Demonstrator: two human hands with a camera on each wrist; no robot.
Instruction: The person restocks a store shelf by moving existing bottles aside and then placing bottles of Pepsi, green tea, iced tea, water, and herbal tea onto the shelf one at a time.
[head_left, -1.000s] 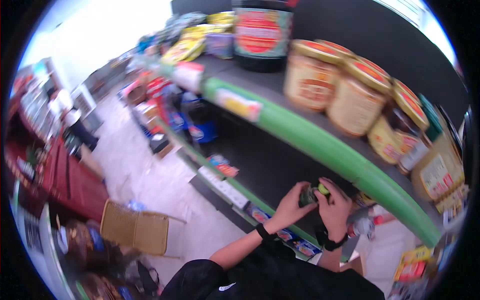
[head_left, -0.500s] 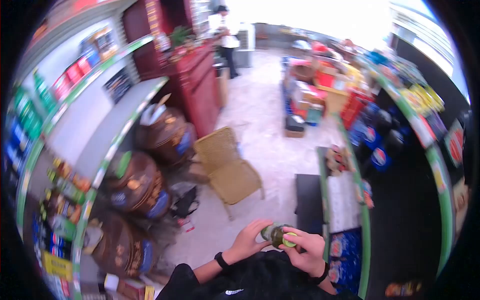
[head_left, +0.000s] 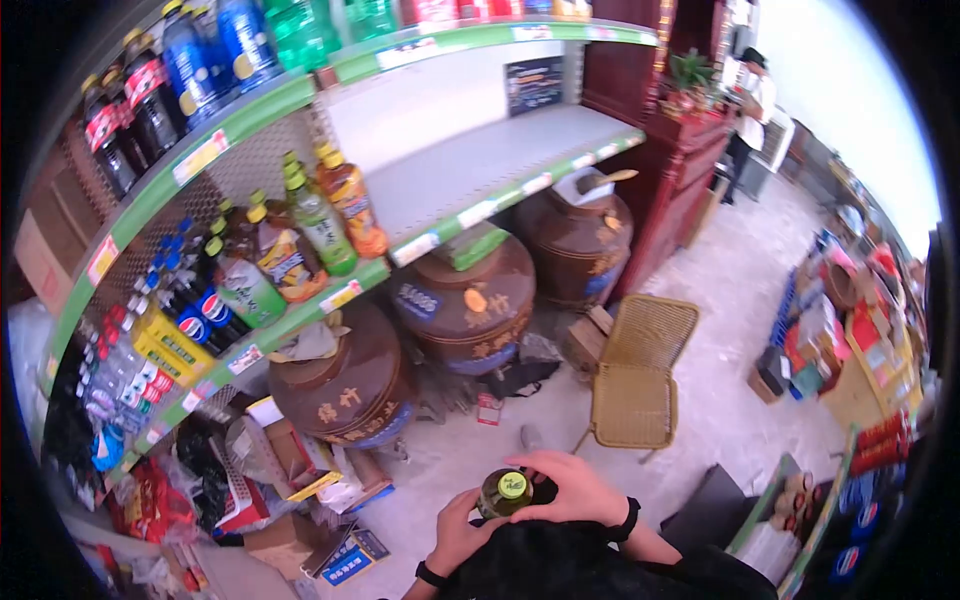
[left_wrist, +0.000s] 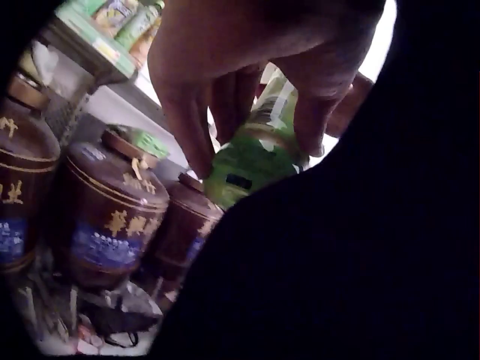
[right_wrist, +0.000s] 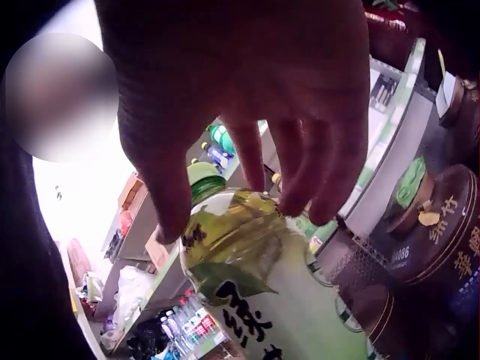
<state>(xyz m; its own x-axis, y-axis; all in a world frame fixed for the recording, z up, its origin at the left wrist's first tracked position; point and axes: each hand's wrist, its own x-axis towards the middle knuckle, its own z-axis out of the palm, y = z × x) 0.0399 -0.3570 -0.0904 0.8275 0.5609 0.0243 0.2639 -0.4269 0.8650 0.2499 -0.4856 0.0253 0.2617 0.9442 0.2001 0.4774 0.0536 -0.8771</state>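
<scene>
Looking down through the head camera, I've got a shop aisle: pale floor, a wicker chair mid-scene, and on the left green-edged shelves packed with soft drinks. Big brown jars stand under the lower shelf, with cardboard boxes heaped near them. Far off at the upper right, a person stands by a dark red counter.

Right at the near edge, close to the dark top, the bottle is held between both hands with its green cap pointing up at the camera. The left hand wraps it from the lower left, and the right hand curls over it from the right.

The left wrist camera gives me what the head view hides: fingers curled round the green label, with the jars behind. On the right wrist camera, fingertips grip the clear shoulder just under the cap. I can see yellow-green liquid inside and black print on the label below.
</scene>
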